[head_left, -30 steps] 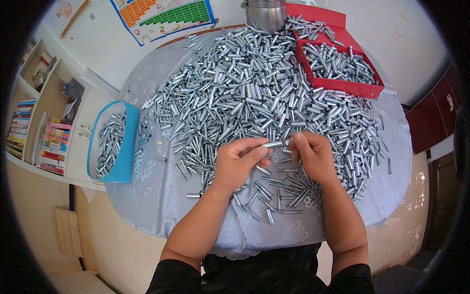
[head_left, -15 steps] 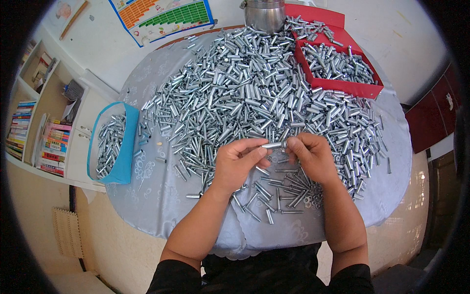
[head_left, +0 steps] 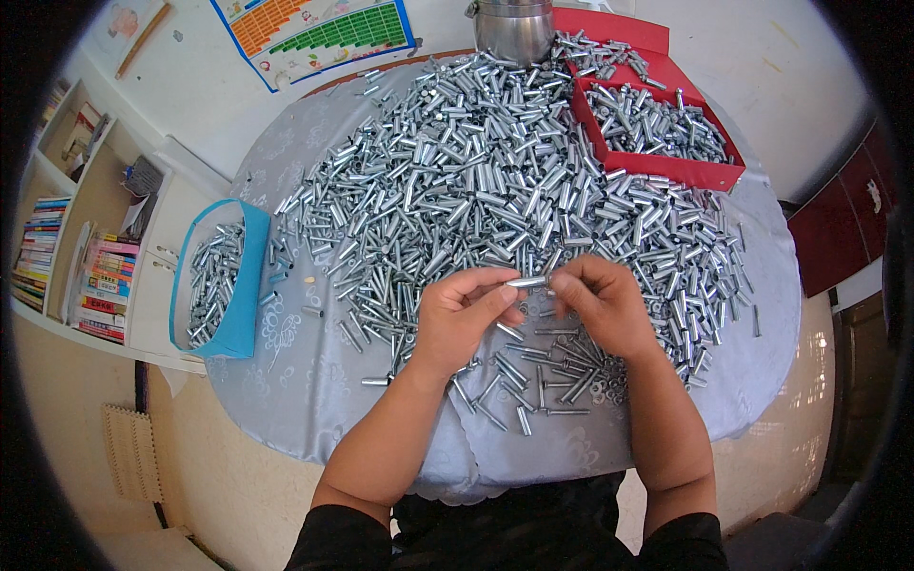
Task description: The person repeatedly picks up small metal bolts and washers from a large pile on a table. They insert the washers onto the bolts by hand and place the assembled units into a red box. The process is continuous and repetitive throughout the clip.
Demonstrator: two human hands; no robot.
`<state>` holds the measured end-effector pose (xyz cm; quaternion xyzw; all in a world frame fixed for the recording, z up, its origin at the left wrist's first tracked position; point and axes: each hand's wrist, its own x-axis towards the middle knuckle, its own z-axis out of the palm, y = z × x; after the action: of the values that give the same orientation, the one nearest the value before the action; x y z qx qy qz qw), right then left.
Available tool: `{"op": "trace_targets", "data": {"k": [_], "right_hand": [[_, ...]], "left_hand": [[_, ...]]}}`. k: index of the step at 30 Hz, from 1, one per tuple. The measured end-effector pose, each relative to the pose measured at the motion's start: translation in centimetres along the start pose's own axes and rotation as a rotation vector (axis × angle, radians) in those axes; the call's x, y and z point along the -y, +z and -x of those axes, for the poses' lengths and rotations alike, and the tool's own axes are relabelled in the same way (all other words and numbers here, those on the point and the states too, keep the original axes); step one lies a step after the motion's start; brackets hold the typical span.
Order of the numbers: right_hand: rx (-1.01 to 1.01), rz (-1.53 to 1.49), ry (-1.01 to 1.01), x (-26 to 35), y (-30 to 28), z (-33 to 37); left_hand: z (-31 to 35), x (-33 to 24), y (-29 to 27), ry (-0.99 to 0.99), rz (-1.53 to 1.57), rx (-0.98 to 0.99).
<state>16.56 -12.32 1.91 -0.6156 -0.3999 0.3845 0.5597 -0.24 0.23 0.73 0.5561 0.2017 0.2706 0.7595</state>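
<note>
- Closest in, both forearms come up from the bottom edge over the near rim of the round tabletop (head_left: 286, 381), which has a pale grey patterned cloth on it.
- Left hand (head_left: 462, 319) is curled nearly closed, thumb and fingertips pinched on one end of a small silver metal sleeve (head_left: 526, 282).
- Right hand (head_left: 600, 305) is curled the same way and pinches the other end, so the sleeve sits level between the two hands, just above the cloth.
- Right under the hands there's a loose scatter of thin bolts (head_left: 533, 371) and a few small bits I can't make out.
- Past the hands is the big pile of silver sleeves (head_left: 476, 171), covering most of the middle and far side of the tabletop.
- Off to the left edge, a blue rectangular tray (head_left: 243, 285) with more of the same metal pieces in it, hanging partly over the rim.
- Far right, a red open box (head_left: 657, 167), low walls, also holding silver pieces.
- At the far edge, a shiny steel pot (head_left: 514, 29) just beside the red box.
- On the floor beyond, a rectangular chart poster (head_left: 314, 33) with blue border and orange and green blocks.
- Far left, a white bookshelf (head_left: 76, 238) with colourful book spines.
</note>
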Motion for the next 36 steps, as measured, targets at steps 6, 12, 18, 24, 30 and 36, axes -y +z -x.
{"op": "trace_targets", "data": {"k": [6,12,18,24,30,36], "right_hand": [[-0.082,-0.26,-0.103,0.2,1.4,-0.2],[0.03,-0.003,-0.046,-0.5,-0.2,-0.1],[-0.07,-0.199,-0.07,-0.3,1.2,-0.2],[-0.012,-0.226,-0.07,-0.3,0.5,0.0],[0.002,-0.167,-0.08,-0.1,0.4,0.1],[-0.001,-0.266,-0.011,-0.2,0.2,-0.4]], "left_hand": [[0.0,0.1,0.0,0.003,0.027,-0.006],[0.0,0.1,0.0,0.014,-0.01,0.012],[0.0,0.1,-0.2,-0.033,0.045,0.004],[0.1,0.0,0.0,-0.017,0.017,0.005],[0.2,0.0,-0.1,-0.04,0.015,0.016],[0.2,-0.1,0.5,0.013,-0.131,-0.084]]}}
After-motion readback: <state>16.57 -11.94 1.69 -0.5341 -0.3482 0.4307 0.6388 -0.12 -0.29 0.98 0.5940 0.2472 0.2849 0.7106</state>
